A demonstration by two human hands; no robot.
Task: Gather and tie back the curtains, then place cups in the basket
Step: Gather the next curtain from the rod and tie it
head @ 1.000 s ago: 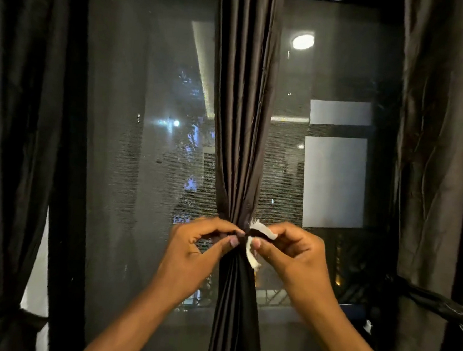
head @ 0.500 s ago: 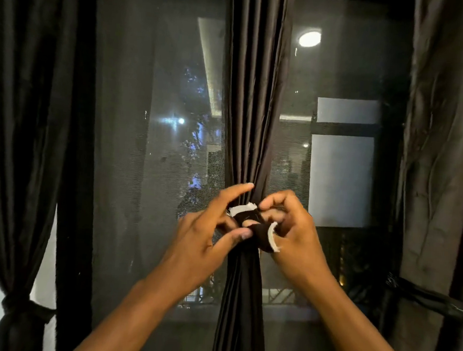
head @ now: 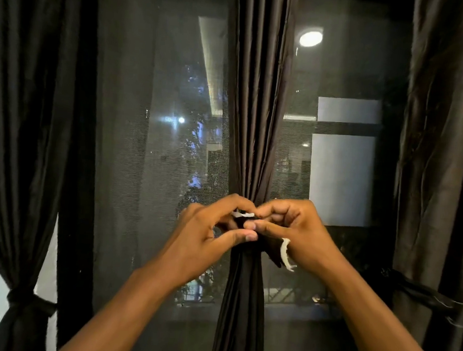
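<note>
— Curtain (head: 253,108) first: where does it sit relative to the hands?

— Middle curtain hangs straight down the window (head: 150,142), long axis vertical, gathered into a narrow bundle. Both hands meet right at its pinched waist, in front of it. The left hand (head: 207,230) comes in from the left of the curtain, the right hand (head: 293,229) from the right, and neither looks nearer than the other.

— And the tie?

— The tie (head: 275,251) wraps the curtain at that waist. Its run is crosswise to the curtain. One white-edged end pokes out between the fingertips just left of the curtain's centre; the other end droops down and to the right of the curtain, under the right hand.

— Grips?

— Left thumb and fingers are curled and pinch the tie end at the knot. Right fingers are curled on the tie too, thumb lying across the front of the curtain.

— Next move, by your reckoning?

— Probably pulling the two ends apart, sideways away from the curtain, to cinch the knot. The hanging end lies closest to the right hand.

— Cups, basket?

— Neither is in view. Side curtains left and right of the middle one already look tied.
</note>
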